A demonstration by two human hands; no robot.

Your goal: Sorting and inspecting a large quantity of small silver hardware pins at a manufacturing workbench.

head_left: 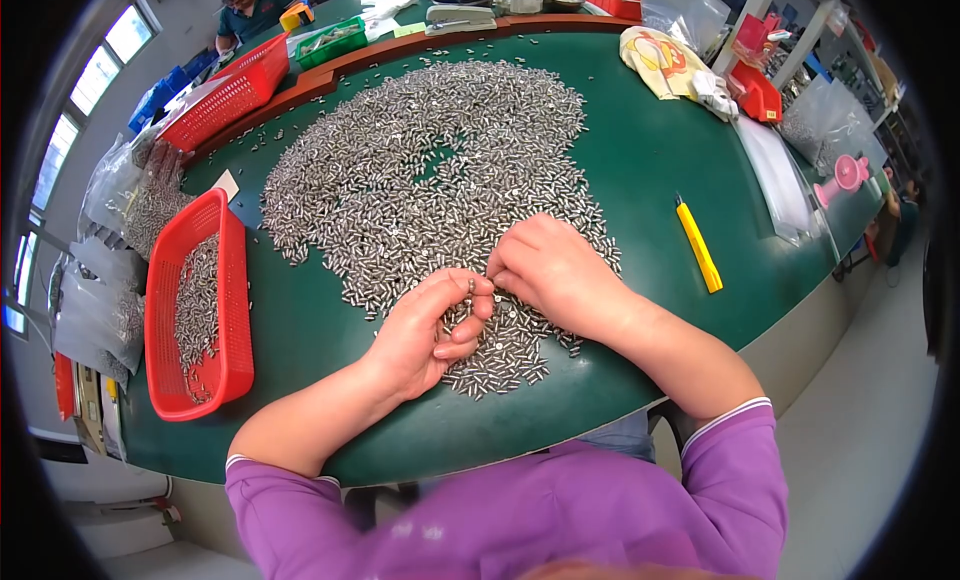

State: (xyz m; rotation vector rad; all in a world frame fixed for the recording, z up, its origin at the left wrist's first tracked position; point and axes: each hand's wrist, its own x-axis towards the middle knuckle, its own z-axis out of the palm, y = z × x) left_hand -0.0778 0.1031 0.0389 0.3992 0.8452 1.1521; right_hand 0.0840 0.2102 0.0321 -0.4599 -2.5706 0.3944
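Left hand [425,335] is curled palm-up, thumb and fingers pinched on one small silver metal pin [470,286], and there may be more cupped in the palm, though that can't be made out. Right hand [555,270] sits just beside it, palm down, fingertips bent into the heap; whether it grips anything is hidden under the knuckles.

Both hands work at the near end of the big spread of small silver cylindrical metal pins [430,170] that covers the middle of the round green-topped bench [650,160]. A tongue of pins runs under the wrists toward the near edge, and that's the risk: a forearm sweep or a slipped pinch would likely roll these little cylinders off the rim and onto the floor.

On the left side, the red plastic mesh basket [235,280], partly filled with pins, lies along the bench edge with bare green between it and the heap, so there's room to carry across. A loose palmful tipped short of its wall would scatter, I'd judge.

To the right there's open green out to the yellow utility knife [698,245], which lies well apart from the hands; a wide right-hand reach could knock it. A second red basket [225,95] and clear plastic bags of pins [150,195] crowd the far left edge.
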